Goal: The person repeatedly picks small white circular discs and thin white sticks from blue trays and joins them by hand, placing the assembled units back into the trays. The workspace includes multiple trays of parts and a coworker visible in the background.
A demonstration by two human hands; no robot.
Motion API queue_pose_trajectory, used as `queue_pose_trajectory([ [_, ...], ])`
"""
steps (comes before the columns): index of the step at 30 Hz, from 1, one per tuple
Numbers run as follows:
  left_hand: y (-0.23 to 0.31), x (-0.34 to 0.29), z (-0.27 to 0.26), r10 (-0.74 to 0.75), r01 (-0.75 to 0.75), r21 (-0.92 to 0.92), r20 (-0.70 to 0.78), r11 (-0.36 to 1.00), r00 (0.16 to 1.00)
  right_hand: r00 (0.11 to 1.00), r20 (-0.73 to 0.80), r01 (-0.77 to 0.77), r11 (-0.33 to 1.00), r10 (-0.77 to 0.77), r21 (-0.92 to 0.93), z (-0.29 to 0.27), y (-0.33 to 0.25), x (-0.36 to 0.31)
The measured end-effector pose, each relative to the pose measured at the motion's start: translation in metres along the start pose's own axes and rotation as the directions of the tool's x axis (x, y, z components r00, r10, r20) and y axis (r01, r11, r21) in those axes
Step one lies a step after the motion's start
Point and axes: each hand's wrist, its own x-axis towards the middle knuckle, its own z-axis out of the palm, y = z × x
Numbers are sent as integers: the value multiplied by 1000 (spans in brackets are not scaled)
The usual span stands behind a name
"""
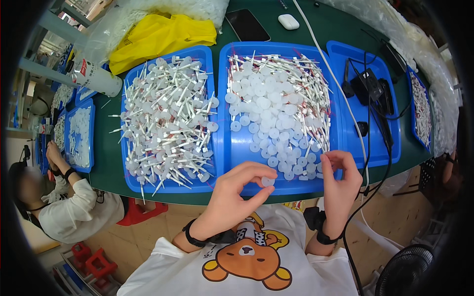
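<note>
Between the thumb and fingertips of my left hand (pixel 234 190) is a small translucent white disc (pixel 267 181) with a hole in its middle. It is held just above the near edge of the middle blue tray (pixel 242 153). My right hand (pixel 341 177) is at that tray's near right edge, thumb and forefinger closed beside the thin white sticks; what they pinch is too small to make out. In the middle tray, loose discs (pixel 281 126) lie in a heap, with many thin white sticks with red wires (pixel 316 93) behind and to the right.
The blue tray on the left (pixel 212 167) is piled with sticks carrying discs. A right-hand tray (pixel 390 148) holds black cables and adapters. A white cable (pixel 340 89) crosses over. Behind are a yellow bag (pixel 163 37), phone (pixel 248 24) and earbud case (pixel 288 21). Another person works far left.
</note>
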Motion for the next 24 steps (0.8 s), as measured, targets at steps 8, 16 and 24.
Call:
queue_pose_trajectory([
  [8, -1, -2, -13, -155, 185, -546, 101, 817, 983, 895, 241, 360, 927, -375, 103, -31, -36, -29],
  [16, -2, -8, -9, -187, 204, -655, 98, 727, 978, 819, 207, 502, 842, -536, 197, -10, -31, -37],
  [24, -8, -11, -10, -182, 200, -712, 103, 673, 978, 795, 190, 556, 817, -576, 154, -8, -29, -36],
])
